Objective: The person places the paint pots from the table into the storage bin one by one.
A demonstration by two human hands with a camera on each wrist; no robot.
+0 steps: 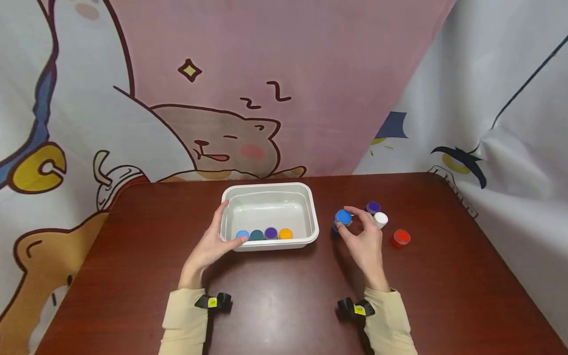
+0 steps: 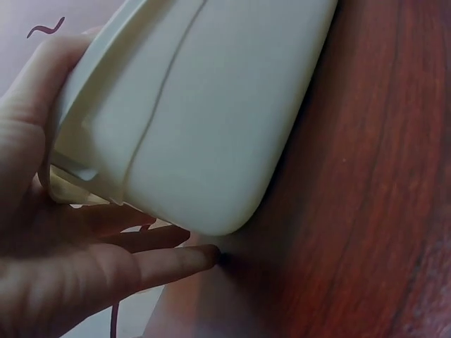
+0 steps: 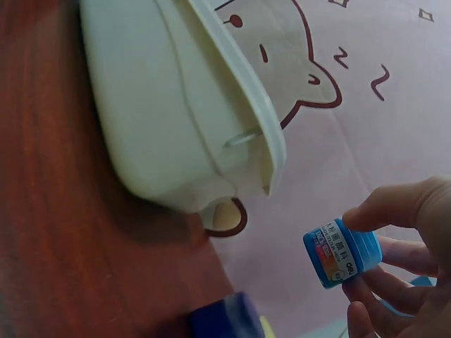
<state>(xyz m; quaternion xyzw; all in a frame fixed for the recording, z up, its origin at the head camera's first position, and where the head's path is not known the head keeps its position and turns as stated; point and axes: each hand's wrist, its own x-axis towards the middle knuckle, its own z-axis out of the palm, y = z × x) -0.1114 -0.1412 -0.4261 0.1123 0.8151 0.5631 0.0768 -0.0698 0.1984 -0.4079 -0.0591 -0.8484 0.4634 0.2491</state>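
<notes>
My right hand (image 1: 366,244) pinches a small blue paint jar (image 3: 342,252) between thumb and fingers, its printed label showing in the right wrist view. In the head view this jar is held over a dark blue jar (image 1: 335,229), to the right of a white plastic tub (image 1: 275,245). At the tub's left end, my left hand (image 1: 212,246) grips it, thumb across the front rim and fingers along the left side. Inside, against the front wall, a row of jars has light blue (image 1: 242,234), dark green (image 1: 256,235), purple (image 1: 270,233) and orange (image 1: 285,233) tops.
Beyond and beside the right hand stand a purple jar (image 1: 373,207), a white-topped jar (image 1: 380,220) and a red jar (image 1: 401,238). All rest on a dark reddish-brown table (image 1: 275,301). A printed cartoon cloth (image 1: 310,74) hangs behind the table's back edge.
</notes>
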